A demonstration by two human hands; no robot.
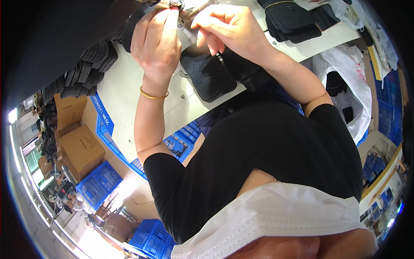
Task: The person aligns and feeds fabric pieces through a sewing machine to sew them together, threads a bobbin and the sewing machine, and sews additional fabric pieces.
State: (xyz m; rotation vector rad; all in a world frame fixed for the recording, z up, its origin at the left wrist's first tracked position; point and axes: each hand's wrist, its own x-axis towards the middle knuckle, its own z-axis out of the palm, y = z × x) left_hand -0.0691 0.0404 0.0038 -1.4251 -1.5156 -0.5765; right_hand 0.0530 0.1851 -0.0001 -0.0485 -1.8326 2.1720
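Working at the far edge of a white table, both hands meet over a small metal part of a machine. Head view, sole view.

Left hand: fingers curled, tips pressed to the metal part; whether it grips it cannot be told. A thin gold bangle rings the wrist.

Right hand: fingers bent inward, thumb and forefinger pinched together at the same metal part; what they pinch is too small to tell.

Dark fabric piece: knitted, coarse-textured, rounded oblong, lying flat on the table just below the hands. A second piece of like cloth lies beside it, under the right wrist.

Stacks: thin dark curved pieces, layered in fanned piles along the table's left side. More flat dark pieces are piled at the upper right.

Surface: smooth, white, matt, with a printed ruler line near the edge.

Room: cardboard boxes and blue slatted plastic crates on the floor at left; a white plastic bag with dark contents at right; bright windows at far left.
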